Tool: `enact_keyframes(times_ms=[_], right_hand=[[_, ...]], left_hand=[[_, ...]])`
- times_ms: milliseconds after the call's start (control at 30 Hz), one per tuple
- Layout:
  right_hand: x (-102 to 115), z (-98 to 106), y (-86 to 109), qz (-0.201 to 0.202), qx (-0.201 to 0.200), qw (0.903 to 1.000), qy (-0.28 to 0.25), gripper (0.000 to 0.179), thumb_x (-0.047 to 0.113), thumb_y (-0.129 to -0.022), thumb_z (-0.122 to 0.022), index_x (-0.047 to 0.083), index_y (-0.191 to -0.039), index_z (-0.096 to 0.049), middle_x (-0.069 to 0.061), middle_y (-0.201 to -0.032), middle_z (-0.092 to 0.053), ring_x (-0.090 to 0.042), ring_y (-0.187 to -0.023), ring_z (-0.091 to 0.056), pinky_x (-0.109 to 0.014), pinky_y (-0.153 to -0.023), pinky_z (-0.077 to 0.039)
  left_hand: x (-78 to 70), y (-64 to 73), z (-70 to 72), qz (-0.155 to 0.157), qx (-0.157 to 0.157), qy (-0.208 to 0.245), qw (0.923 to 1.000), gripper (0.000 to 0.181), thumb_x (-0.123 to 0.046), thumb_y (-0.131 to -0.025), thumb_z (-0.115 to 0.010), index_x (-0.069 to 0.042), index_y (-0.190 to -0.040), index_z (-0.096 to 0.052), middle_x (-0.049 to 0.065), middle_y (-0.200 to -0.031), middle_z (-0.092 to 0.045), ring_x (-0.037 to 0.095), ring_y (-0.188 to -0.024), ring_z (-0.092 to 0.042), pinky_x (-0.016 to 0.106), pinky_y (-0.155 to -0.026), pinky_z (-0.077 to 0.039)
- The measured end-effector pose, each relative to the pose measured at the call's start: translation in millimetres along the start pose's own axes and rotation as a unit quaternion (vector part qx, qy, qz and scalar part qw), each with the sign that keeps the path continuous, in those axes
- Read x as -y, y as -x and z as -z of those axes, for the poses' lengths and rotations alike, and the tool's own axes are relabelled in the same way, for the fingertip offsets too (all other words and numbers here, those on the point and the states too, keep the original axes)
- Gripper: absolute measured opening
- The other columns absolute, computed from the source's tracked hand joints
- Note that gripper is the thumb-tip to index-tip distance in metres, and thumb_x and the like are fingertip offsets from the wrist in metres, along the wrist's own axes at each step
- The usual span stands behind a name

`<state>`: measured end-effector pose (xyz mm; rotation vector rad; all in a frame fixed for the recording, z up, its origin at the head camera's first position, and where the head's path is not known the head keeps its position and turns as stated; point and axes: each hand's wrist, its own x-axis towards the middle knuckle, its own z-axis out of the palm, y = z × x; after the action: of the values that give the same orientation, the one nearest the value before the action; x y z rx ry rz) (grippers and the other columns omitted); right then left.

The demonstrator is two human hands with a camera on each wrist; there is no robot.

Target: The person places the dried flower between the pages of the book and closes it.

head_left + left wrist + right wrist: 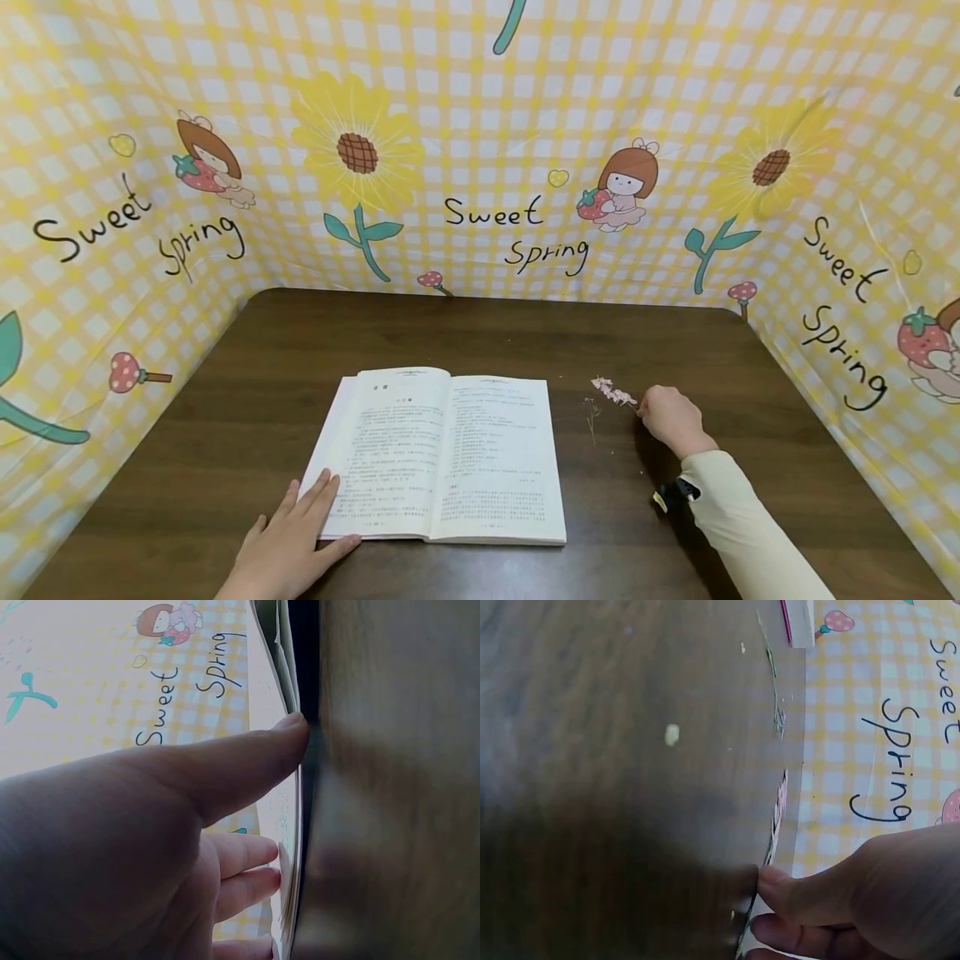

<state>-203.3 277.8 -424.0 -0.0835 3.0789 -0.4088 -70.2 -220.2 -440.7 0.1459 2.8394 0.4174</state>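
An open book (498,454) with printed pages lies on the table. My left hand (288,533) rests at its lower left corner, fingers spread over the page edge and thumb by the bottom edge. In the left wrist view, the thumb of this hand (150,802) reaches out straight beside the pages. To the right of the book, my right hand (675,418) pinches the stem of a pink flower sprig (615,392), whose blossoms point left, low over or on the table. The right wrist view shows the stem between thumb and fingers of that hand (832,900).
A thin, small-flowered dried sprig (592,423) lies between the book and the pink flowers. Tiny pale bits (672,735) are scattered on the brown table (480,329). A yellow checked cloth (480,150) with printed sunflowers surrounds the table's back and sides.
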Motion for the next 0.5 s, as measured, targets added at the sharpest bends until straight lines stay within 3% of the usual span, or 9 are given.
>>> enact_keyframes(times_ms=[200,500], right_hand=[[4.1,0.0,-0.4,0.016,0.017,0.9991,0.036,0.024,-0.001,-0.086,-0.060,0.007,-0.063,-0.059,-0.013,-0.075,-0.064,-0.025,-0.065,-0.058,-0.050,-0.053,-0.050],[-5.1,-2.0,-5.0,0.045,0.060,0.9966,0.035,0.018,-0.005,-0.086,-0.056,0.004,-0.075,-0.066,-0.016,-0.085,-0.064,-0.026,-0.077,-0.058,-0.045,-0.059,-0.046]], left_hand=[[0.7,-1.0,1.8,0.003,0.009,0.005,0.9999,0.099,-0.072,-0.088,-0.054,-0.002,-0.154,-0.033,0.022,-0.159,-0.029,0.056,-0.141,-0.018,0.082,-0.095,-0.021],[0.0,0.1,0.8,0.004,0.012,0.007,0.9999,0.099,-0.072,-0.088,-0.053,-0.002,-0.154,-0.033,0.023,-0.158,-0.028,0.056,-0.141,-0.018,0.082,-0.095,-0.021]])
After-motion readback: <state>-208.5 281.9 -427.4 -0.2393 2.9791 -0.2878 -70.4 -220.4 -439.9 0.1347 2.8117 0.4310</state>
